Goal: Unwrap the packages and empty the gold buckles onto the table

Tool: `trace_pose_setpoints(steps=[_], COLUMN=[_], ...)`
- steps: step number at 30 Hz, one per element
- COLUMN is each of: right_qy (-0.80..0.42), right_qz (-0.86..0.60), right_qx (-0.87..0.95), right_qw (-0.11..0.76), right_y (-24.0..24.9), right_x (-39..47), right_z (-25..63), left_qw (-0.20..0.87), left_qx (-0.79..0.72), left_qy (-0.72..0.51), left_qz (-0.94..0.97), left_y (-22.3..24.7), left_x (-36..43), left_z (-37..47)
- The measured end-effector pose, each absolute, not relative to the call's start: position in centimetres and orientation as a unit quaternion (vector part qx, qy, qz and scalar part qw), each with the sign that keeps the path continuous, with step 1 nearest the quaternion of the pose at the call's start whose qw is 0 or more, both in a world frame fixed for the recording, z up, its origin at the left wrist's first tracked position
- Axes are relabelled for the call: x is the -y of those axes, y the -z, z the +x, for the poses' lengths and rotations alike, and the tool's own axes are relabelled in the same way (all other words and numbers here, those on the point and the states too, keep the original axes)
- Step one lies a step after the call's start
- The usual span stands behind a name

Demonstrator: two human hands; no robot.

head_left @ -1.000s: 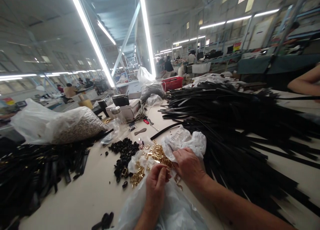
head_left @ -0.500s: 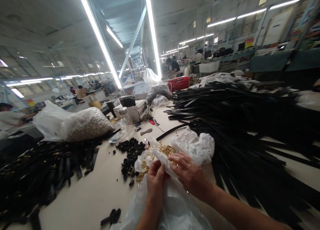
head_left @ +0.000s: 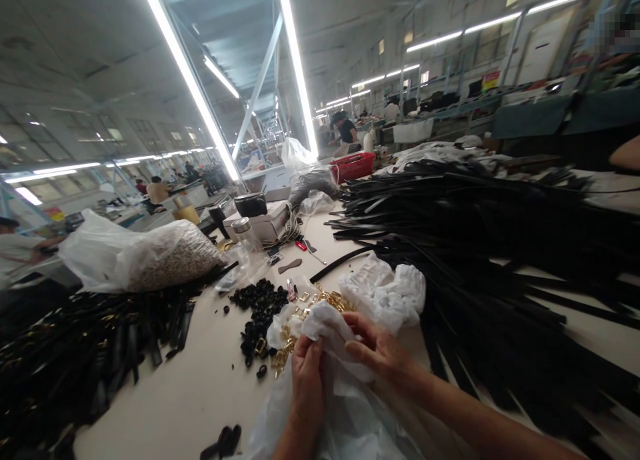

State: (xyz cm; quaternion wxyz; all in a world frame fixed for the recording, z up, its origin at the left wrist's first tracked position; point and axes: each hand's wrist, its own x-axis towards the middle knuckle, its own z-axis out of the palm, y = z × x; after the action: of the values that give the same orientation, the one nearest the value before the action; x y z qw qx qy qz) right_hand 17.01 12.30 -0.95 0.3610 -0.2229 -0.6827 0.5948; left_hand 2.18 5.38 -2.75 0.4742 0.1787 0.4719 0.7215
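Note:
A thin white plastic bag (head_left: 350, 407) lies bunched in front of me, its upper edge folded up between my hands. My left hand (head_left: 307, 370) pinches that edge between thumb and fingers. On the other side, my right hand (head_left: 377, 347) has its fingers curled around the plastic, thumb towards me; some fingertips are hidden. Just beyond the hands, gold metal buckles (head_left: 336, 300) lie heaped on white plastic. Left of them is a pile of small black loops (head_left: 260, 307), with a single gold buckle (head_left: 261, 346) at its edge.
Black straps (head_left: 480, 240) cover the table's right side. More black straps with gold fittings (head_left: 95, 347) lie at left, below a filled clear bag (head_left: 165, 253). A crumpled white bag (head_left: 385, 287), a glass jar (head_left: 243, 231) and a red basket (head_left: 354, 165) stand farther back. A forearm shows at far right.
The bag's edge has been raised into a rounder fold. My right hand has shifted from lying over the plastic to curling around its side. The whole view has moved slightly.

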Motion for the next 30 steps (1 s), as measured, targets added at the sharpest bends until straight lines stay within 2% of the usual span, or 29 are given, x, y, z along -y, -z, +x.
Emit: trace_pose_setpoints(steps=[3,8,17,24,30], right_qy=[-0.690,-0.797,-0.764,-0.650,-0.321], right_qz=[-0.261,-0.260,-0.236,-0.255,-0.308], right_qx=[0.572,0.417,0.473,0.623,0.800], right_qw=[0.358,0.350,0.370,0.353,0.403], right_y=[1.3,1.0,-2.9,-6.1,-10.2], right_x=[-12.9,-14.0,-14.9,-17.3,-19.1], right_z=[16.5,17.0,17.2,15.3,14.2], left_qw=[0.513,0.503,0.489,0.466,0.507], left_qx=[-0.418,-0.382,-0.388,-0.399,-0.340], left_qy=[-0.726,-0.763,-0.772,-0.779,-0.779], left_qz=[0.190,0.140,0.120,0.129,0.145], left_y=[2.4,1.5,1.9,2.5,1.9], left_x=[-5.2,-5.5,-5.7,-6.2,-6.4], left_z=[2.3,2.3,1.8,1.7,2.0])
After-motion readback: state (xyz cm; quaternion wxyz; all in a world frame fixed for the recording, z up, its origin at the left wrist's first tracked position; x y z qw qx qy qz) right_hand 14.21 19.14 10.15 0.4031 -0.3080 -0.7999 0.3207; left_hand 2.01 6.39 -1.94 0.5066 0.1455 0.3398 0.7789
